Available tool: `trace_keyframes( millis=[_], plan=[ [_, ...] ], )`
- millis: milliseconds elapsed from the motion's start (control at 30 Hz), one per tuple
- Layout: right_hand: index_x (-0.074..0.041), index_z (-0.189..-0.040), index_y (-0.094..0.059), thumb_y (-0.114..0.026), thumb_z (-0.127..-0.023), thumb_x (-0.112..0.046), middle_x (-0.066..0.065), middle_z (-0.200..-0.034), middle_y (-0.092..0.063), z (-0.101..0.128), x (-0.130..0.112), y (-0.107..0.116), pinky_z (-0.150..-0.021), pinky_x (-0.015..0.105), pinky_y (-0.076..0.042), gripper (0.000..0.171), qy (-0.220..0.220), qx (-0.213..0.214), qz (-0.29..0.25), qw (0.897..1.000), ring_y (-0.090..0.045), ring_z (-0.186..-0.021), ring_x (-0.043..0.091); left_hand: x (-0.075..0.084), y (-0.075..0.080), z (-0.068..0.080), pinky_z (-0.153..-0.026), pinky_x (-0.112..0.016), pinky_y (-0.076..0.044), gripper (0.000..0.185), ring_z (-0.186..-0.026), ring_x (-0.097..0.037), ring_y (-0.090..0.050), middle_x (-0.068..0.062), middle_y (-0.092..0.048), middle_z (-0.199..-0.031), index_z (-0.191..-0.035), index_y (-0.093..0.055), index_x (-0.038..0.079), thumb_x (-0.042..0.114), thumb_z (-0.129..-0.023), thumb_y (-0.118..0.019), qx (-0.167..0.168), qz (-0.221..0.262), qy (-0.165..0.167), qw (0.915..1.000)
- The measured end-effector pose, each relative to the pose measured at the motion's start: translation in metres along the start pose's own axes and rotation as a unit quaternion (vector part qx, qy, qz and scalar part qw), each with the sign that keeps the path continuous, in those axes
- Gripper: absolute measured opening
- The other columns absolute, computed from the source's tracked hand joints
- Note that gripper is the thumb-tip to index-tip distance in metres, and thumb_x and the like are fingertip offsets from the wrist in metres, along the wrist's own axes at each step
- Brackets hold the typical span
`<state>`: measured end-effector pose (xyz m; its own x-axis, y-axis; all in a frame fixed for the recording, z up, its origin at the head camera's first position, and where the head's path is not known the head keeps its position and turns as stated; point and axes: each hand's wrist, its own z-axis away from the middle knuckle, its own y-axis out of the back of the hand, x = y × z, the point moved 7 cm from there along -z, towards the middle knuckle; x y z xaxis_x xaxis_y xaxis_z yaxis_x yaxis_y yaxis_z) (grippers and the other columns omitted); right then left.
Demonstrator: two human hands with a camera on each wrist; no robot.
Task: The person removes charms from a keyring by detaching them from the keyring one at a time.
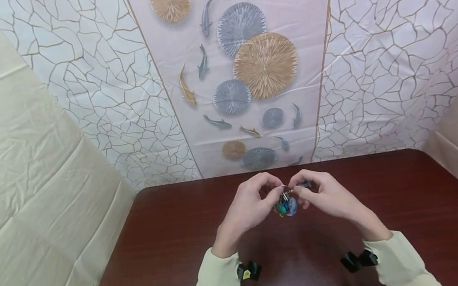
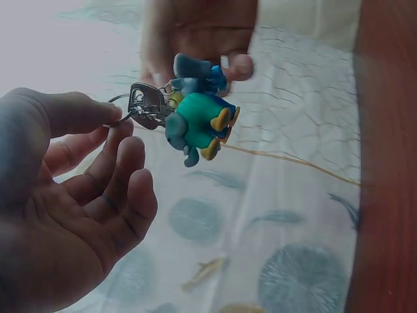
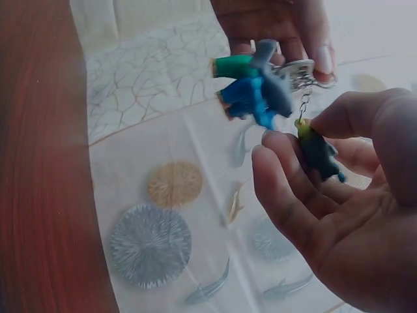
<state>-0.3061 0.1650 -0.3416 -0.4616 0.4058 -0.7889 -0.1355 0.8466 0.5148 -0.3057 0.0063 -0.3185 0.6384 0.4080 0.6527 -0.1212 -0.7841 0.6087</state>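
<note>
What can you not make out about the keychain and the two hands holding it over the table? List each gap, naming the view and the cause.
- Head view: the keychain is too small to count its charms; the fingers of the left hand and right hand cover its ring.
- Left wrist view: motion blur smears the charms; the key's teeth are unreadable.
- Right wrist view: the right thumb hides most of a dark charm.
- Both wrist views: the table shows only as a blurred edge strip.

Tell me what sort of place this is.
Probably a makeshift recording booth: a dark wooden table hemmed in by draped sheets, a fish-and-disc printed backdrop behind and plain cream cloth at the sides.
</note>
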Motion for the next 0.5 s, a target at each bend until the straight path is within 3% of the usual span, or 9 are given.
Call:
trace_keyframes(
  millis=[233,367,500],
  plan=[
    [-0.010,-0.105,-0.064,-0.060,-0.097,-0.013,0.008,-0.093,-0.068,0.009,-0.012,-0.006,-0.063,0.033,-0.058,0.009,0.019,-0.026,-0.013,0.999,-0.067,-0.068,0.013,0.015,0.009,0.004,-0.068,-0.022,-0.052,0.006,-0.078,-0.005,-0.059,0.004,-0.067,-0.091,-0.099,-0.067,0.014,0.018,-0.095,-0.065,0.025,0.024,-0.017,0.9993],
    [-0.016,-0.103,-0.065,-0.062,-0.096,-0.014,0.001,-0.092,-0.069,0.013,-0.018,-0.004,-0.066,0.029,-0.056,0.008,0.032,-0.009,0.016,0.999,-0.067,-0.074,0.008,0.020,0.012,0.006,-0.067,-0.022,-0.052,0.005,-0.075,-0.005,-0.058,0.005,-0.067,-0.090,-0.098,-0.067,0.015,0.016,-0.094,-0.064,0.043,0.031,-0.021,0.9984],
    [-0.021,-0.101,-0.066,-0.066,-0.093,-0.013,-0.006,-0.093,-0.065,0.016,-0.026,-0.002,-0.068,0.024,-0.052,0.011,0.073,0.028,0.048,0.996,-0.063,-0.077,0.006,0.024,0.014,0.009,-0.067,-0.021,-0.051,0.004,-0.075,-0.004,-0.057,0.007,-0.067,-0.090,-0.097,-0.067,0.016,0.017,-0.094,-0.065,0.058,0.022,-0.017,0.9979]
  ],
)
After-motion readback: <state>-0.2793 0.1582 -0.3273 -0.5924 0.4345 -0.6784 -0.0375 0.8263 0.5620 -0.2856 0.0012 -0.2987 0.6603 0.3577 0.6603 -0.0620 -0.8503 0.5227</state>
